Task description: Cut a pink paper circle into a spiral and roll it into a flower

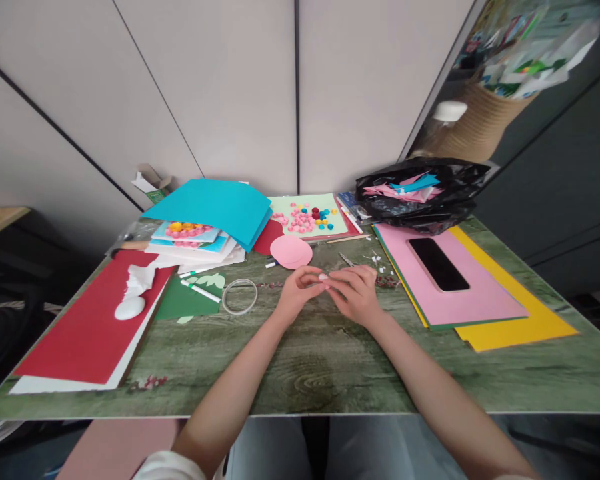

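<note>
My left hand (pixel 300 293) and my right hand (pixel 356 293) meet above the middle of the table, fingertips pinched together. Between them sits a small pale pink piece (pixel 323 277), mostly hidden by the fingers; its kind is too small to make out. Just beyond the hands lie overlapping pink paper circles (pixel 291 251) and a partly covered dark red paper circle (pixel 269 239). A pair of tweezers or a similar thin metal tool (pixel 347 259) is close to my right hand. Left of my left hand lies a roll of tape (pixel 239 297).
Small pink, red, blue and yellow paper pieces rest on a pale green sheet (pixel 285 203). Blue sheets (pixel 205 203), red paper (pixel 75 340) and a white egg-shaped thing (pixel 129 308) are left. At right are pink paper (pixel 485 293), a phone (pixel 439 265) and a black bag (pixel 410 217).
</note>
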Motion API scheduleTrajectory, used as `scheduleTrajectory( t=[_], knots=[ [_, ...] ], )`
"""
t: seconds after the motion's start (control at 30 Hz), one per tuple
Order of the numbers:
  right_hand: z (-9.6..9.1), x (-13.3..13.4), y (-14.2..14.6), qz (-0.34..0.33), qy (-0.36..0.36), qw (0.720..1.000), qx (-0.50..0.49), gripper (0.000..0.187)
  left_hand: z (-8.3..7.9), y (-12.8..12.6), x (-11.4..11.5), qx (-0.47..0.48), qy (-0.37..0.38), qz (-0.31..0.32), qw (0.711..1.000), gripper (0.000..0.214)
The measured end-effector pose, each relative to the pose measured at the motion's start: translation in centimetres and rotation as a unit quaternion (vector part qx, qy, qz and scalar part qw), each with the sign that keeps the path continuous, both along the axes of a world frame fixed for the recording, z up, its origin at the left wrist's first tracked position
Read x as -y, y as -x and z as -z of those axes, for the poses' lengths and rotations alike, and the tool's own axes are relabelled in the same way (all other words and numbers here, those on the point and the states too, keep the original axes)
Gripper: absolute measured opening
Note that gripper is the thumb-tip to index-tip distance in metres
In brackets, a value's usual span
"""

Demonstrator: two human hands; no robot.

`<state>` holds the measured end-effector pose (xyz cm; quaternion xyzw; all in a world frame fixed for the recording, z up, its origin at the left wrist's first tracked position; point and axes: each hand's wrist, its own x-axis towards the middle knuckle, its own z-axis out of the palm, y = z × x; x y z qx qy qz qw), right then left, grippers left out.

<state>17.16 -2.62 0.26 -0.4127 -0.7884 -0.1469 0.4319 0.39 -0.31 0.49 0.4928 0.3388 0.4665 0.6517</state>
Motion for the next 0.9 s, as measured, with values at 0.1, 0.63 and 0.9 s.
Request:
scheduleTrajectory(
  t=[0.1, 0.63, 0.9],
  knots=[
    [0.02, -0.06, -0.05, 0.012, 0.009, 1.0, -0.003, 0.032, -0.12, 0.09, -0.05, 0.001, 0.01, 0.007, 1.0, 0.036],
    [0.13, -0.46, 0.24, -0.045, 0.05, 0.997, -0.026, 0.03, -0.39, 0.27, -0.05, 0.001, 0.016, 0.036, 0.999, 0.037],
    [0.2, -0.4, 0.21, -0.034, 0.025, 0.998, -0.04, 0.033, -0.22, 0.05, 0.21, 0.04, 0.035, 0.042, 0.998, 0.033]
  ],
)
